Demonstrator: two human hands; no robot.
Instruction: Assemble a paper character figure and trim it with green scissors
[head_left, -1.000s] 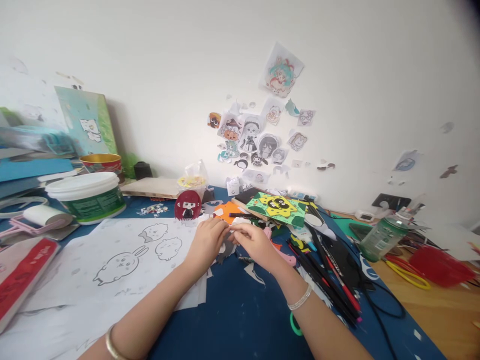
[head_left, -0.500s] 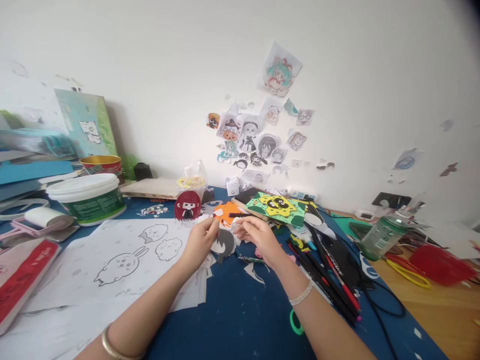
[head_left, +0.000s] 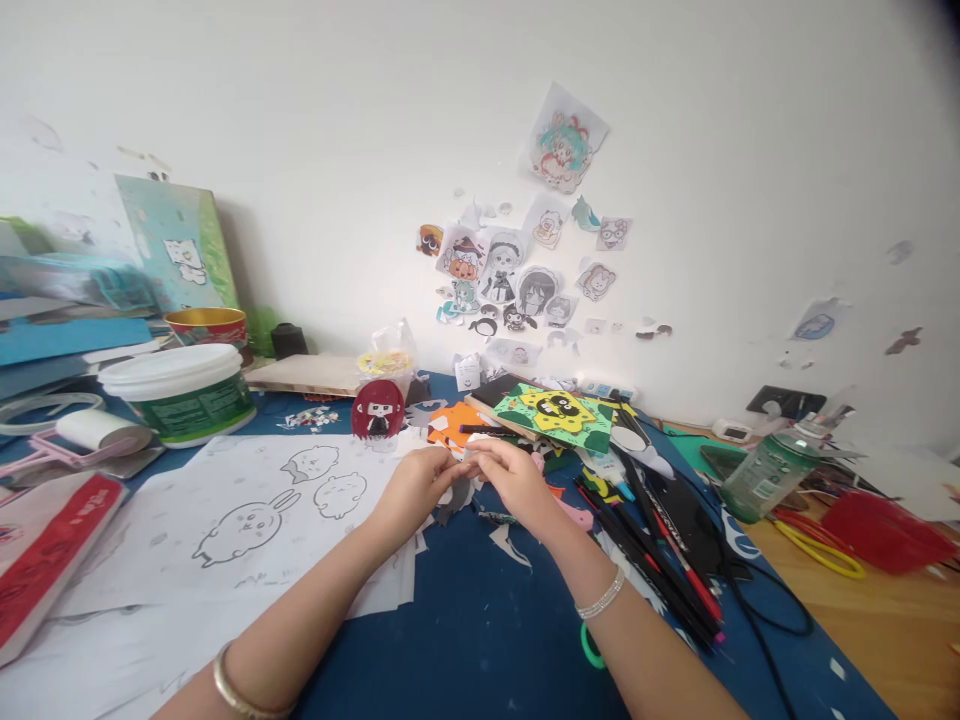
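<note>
My left hand (head_left: 421, 482) and my right hand (head_left: 516, 478) meet over the middle of the blue desk, fingertips touching. A small whitish scrap (head_left: 472, 448), perhaps paper or film, shows at the fingertips of my right hand. The fingers of my left hand are pinched together; what they hold, if anything, is hidden. Beneath the hands lies a grey paper cutout (head_left: 454, 496), mostly covered by them. Just behind are orange paper scraps (head_left: 452, 424) and a dark red round figure cutout (head_left: 377, 411) standing upright.
Sheets with line drawings (head_left: 255, 520) spread on the left, near a white-lidded tub (head_left: 176, 395). Black pens (head_left: 660, 580), a yellow-and-green picture (head_left: 555, 415) and a bottle (head_left: 772, 470) lie or stand to the right. Green scissor handles (head_left: 591, 648) show beside my right forearm. Cables cross the right edge.
My hands have come together from a small gap, and their fingertips now touch. The grey cutout below is more covered. The view has shifted slightly.
</note>
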